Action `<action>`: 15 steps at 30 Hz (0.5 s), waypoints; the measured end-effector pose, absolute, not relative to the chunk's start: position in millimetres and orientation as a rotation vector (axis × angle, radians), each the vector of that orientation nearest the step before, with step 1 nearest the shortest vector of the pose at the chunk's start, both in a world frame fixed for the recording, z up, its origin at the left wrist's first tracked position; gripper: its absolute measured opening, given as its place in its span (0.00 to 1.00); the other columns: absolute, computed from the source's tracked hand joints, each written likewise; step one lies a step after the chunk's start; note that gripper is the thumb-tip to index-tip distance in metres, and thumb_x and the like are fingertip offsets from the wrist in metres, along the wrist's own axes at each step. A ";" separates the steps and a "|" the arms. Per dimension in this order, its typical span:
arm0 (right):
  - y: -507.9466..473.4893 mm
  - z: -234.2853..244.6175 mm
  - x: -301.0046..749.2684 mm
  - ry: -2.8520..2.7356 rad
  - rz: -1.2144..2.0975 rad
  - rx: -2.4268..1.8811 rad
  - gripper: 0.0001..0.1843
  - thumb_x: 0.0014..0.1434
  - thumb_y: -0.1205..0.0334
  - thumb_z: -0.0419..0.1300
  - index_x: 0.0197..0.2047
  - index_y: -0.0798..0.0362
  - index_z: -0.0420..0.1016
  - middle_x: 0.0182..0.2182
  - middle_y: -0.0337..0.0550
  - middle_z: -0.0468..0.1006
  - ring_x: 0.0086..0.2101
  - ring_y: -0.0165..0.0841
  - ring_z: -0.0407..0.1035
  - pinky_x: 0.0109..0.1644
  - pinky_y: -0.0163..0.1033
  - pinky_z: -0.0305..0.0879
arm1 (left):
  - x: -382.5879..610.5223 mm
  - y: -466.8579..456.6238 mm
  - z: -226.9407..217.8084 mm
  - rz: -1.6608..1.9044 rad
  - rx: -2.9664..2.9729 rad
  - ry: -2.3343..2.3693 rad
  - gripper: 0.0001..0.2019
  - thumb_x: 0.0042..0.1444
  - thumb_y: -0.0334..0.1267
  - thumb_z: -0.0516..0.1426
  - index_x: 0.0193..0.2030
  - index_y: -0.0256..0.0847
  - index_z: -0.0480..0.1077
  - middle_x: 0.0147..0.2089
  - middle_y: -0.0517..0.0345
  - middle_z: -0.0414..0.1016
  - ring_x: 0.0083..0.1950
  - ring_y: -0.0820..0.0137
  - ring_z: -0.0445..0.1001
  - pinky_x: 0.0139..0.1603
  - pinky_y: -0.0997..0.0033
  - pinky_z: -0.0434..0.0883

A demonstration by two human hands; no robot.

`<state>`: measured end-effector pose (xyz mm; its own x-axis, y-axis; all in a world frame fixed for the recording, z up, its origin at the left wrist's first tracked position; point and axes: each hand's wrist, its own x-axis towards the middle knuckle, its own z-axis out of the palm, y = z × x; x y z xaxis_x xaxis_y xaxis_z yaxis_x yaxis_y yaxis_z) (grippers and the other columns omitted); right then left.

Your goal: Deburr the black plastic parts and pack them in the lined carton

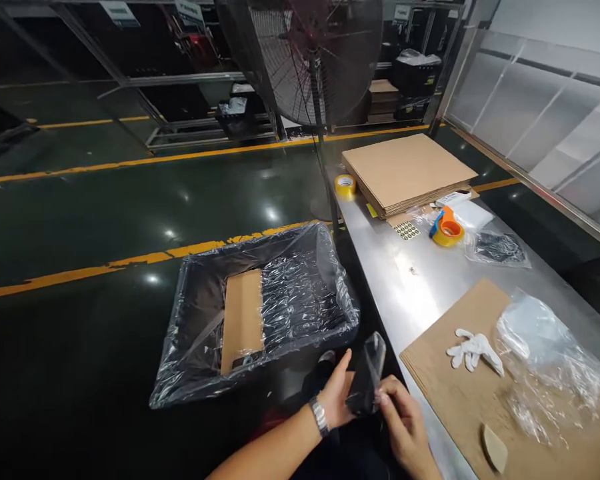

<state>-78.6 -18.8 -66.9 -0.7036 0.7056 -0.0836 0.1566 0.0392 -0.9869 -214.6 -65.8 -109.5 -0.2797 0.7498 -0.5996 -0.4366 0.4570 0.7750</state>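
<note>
A flat black piece in a clear plastic bag [366,377] is held in front of me, between the crate and the table. My left hand [336,395], with a metal watch on the wrist, supports it from the left, thumb pointing up. My right hand [401,412] pinches the bag's right edge between thumb and fingers. What exactly the black piece is, I cannot make out. To the left stands a black crate lined with clear film [347,293]. Inside it, several similar film-wrapped black pieces [295,293] lie in a row beside a cardboard sheet [243,313].
On the metal table [385,267] are stacked cardboard sheets [410,167], a tape roll [345,186], an orange tape dispenser [448,228], a sticker sheet [406,231], a white glove [475,351] and clear bags [545,333]. A large fan [313,60] stands behind the crate.
</note>
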 end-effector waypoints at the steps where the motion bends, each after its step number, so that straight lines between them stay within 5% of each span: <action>1: -20.8 -70.3 -101.5 -1.931 1.746 -0.817 0.12 0.62 0.58 0.47 0.31 0.52 0.65 0.27 0.39 0.65 0.30 0.30 0.62 0.35 0.33 0.61 | -231.8 -73.4 -110.7 1.196 0.186 1.300 0.35 0.52 0.63 0.36 0.35 0.33 0.70 0.25 0.50 0.72 0.26 0.66 0.71 0.29 0.65 0.67; 5: -31.1 -101.4 -184.4 -2.137 1.711 -0.825 0.11 0.62 0.60 0.45 0.32 0.52 0.65 0.28 0.40 0.67 0.30 0.30 0.63 0.35 0.34 0.62 | -305.1 -94.7 -118.9 1.429 -0.413 0.847 0.28 0.51 0.61 0.47 0.37 0.35 0.70 0.33 0.49 0.75 0.35 0.63 0.74 0.38 0.62 0.69; 8: -44.4 -137.5 -229.2 -2.420 1.492 -0.917 0.11 0.62 0.63 0.44 0.34 0.52 0.66 0.29 0.42 0.70 0.30 0.32 0.66 0.34 0.35 0.63 | -358.9 -103.0 -141.0 1.549 -0.538 1.045 0.20 0.51 0.54 0.53 0.30 0.35 0.68 0.29 0.53 0.73 0.32 0.67 0.74 0.39 0.63 0.70; 11: -58.0 -169.5 -257.3 -2.626 1.400 -0.870 0.13 0.60 0.66 0.43 0.35 0.52 0.67 0.28 0.45 0.73 0.30 0.35 0.69 0.35 0.38 0.65 | -412.7 -118.6 -173.3 1.624 -0.540 1.297 0.15 0.48 0.47 0.58 0.37 0.39 0.67 0.30 0.58 0.72 0.29 0.71 0.73 0.37 0.65 0.70; 15: -63.3 -191.7 -274.5 -2.695 1.486 -0.843 0.12 0.60 0.65 0.44 0.37 0.54 0.68 0.29 0.46 0.76 0.30 0.35 0.73 0.33 0.35 0.68 | -481.6 -156.9 -218.3 1.609 -0.383 1.666 0.28 0.45 0.36 0.60 0.55 0.47 0.58 0.41 0.60 0.72 0.40 0.73 0.71 0.48 0.70 0.66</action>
<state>-274.5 -63.3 -191.7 -0.8592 0.4231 -0.2876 0.4690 0.4267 -0.7733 -481.6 -156.9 -218.3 -0.6553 0.2920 -0.6967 -0.6860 0.1559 0.7107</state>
